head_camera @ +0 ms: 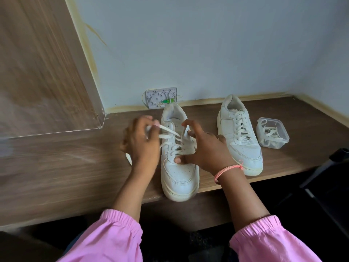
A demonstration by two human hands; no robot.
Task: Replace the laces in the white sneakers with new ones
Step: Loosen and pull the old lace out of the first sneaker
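Unlacing, by the look of it, the near sneaker (pixel 179 157) at the desk (pixel 75 167) edge: left hand (pixel 140 140) pinching a loose lace (pixel 169 131) end, pulled out sideways; right hand (pixel 204 148) spread, fingers pressing the shoe steady, gripping nothing. Second sneaker (pixel 239 135) laced, beside a tub (pixel 272 132) of laces. Next, probably: drawing the lace out through each eyelet.

Two white sneakers (pixel 180 157) (pixel 238 135), one clear plastic container (pixel 272 136), one wall box (pixel 161 97), two hands (pixel 140 140) (pixel 204 146)
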